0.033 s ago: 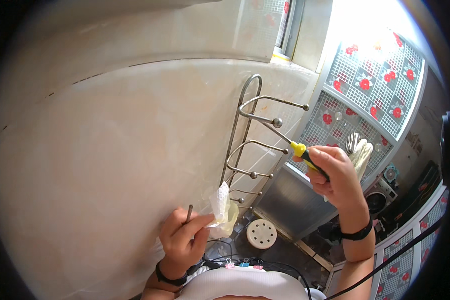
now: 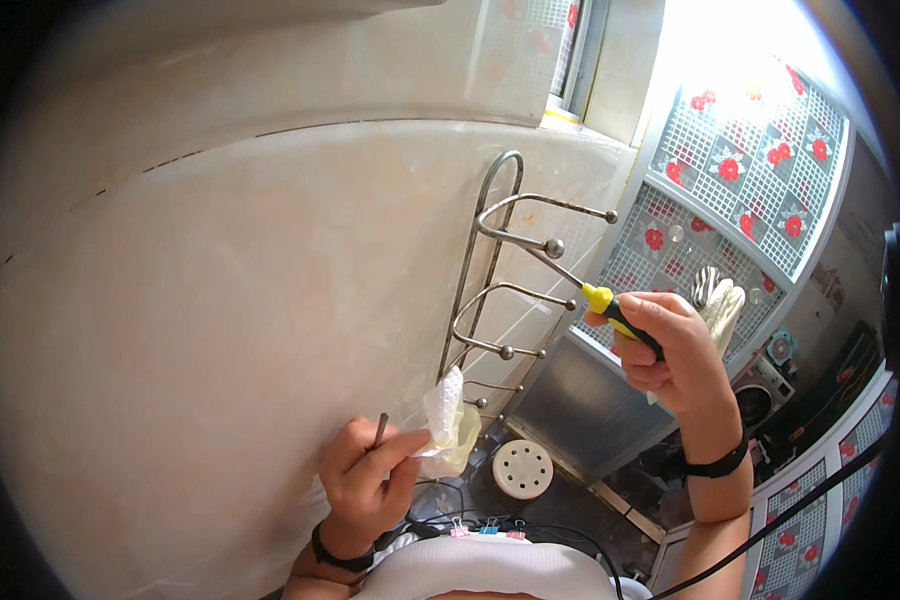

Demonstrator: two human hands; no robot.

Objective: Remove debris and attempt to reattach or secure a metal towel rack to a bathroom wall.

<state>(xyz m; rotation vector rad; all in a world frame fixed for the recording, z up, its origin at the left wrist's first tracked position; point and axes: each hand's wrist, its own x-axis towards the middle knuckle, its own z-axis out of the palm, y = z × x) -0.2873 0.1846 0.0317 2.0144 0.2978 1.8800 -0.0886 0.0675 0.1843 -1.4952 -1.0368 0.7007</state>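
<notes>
My right hand (image 2: 675, 350) is closed around the yellow and dark grip of a screwdriver (image 2: 602, 299). Its metal shaft points up and left to the wire hook rack (image 2: 487, 205) on the wall; whether the tip touches anything is hard to see. Lower down, my left hand (image 2: 370, 480) is closed, with a short dark metal rod (image 2: 381, 430) sticking up between the fingers. The fingertips also pinch a crumpled white and pale yellow plastic wrapper (image 2: 448, 425) beside the rack's lower part. The rod's lower end is hidden in the hand.
A tiled wall (image 2: 220, 300) fills the left side. A round cream stool (image 2: 522, 469) with holes stands on the dark floor below. Flower-patterned panels (image 2: 740, 150) and pale gloves (image 2: 722, 312) are to the right. A black cable (image 2: 800, 505) crosses the lower right.
</notes>
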